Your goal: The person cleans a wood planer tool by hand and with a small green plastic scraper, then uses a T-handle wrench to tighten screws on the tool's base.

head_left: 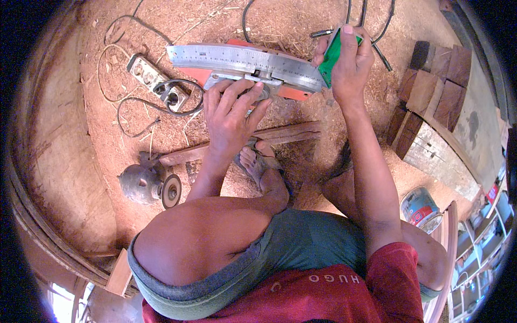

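Observation:
A long steel rule (229, 56) with graduation marks lies across an orange-red flat piece (293, 92). A silver metal head sits against its lower edge, like that of a combination square. My left hand (231, 110) grips this head, fingers bent over it and thumb at its right side. My right hand (353, 67) is raised by the rule's right end, closed round a flat green piece (334, 56) with pale edges. That piece stands tilted close to the rule's tip; I cannot tell whether they touch. Fingers hide part of both things.
Sawdust covers the floor. A white power strip (156, 81) with black cables lies left; a bench grinder (145, 184) stands nearer. A wooden board (291, 133) lies before my feet. Wood blocks (433, 94) are stacked right, above a paint bucket (419, 207).

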Action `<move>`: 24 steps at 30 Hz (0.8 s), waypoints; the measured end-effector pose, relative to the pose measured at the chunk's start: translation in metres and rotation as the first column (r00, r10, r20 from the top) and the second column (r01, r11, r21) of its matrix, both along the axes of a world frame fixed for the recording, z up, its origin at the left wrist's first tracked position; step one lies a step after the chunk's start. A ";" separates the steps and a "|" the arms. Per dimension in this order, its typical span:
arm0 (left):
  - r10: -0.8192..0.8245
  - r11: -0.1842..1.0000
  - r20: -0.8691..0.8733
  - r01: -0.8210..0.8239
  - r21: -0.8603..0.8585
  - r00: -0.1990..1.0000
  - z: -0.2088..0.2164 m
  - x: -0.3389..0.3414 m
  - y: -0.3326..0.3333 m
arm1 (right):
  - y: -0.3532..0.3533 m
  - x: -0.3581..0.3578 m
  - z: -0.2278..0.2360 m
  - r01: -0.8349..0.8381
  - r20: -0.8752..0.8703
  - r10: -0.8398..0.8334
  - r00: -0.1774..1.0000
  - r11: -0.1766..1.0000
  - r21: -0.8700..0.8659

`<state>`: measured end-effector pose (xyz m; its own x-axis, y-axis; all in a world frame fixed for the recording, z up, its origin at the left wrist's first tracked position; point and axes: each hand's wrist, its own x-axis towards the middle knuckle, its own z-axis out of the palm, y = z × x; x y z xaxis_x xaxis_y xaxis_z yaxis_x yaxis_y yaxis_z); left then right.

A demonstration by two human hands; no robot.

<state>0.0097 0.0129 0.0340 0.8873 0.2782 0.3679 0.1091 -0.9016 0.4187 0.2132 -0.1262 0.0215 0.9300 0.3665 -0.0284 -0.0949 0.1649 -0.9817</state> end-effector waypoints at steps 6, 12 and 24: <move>-0.001 1.000 -0.010 0.001 0.002 1.000 0.000 0.000 0.001 | 0.001 -0.001 0.003 -0.003 -0.005 0.003 1.000 0.999 -0.048; -0.008 1.000 -0.014 0.008 0.010 1.000 0.002 0.001 0.000 | -0.001 0.000 0.002 -0.009 -0.002 0.009 1.000 0.999 -0.032; -0.007 1.000 0.005 0.007 -0.013 1.000 0.002 0.002 0.001 | -0.001 0.000 0.005 -0.016 0.006 0.016 1.000 0.999 -0.041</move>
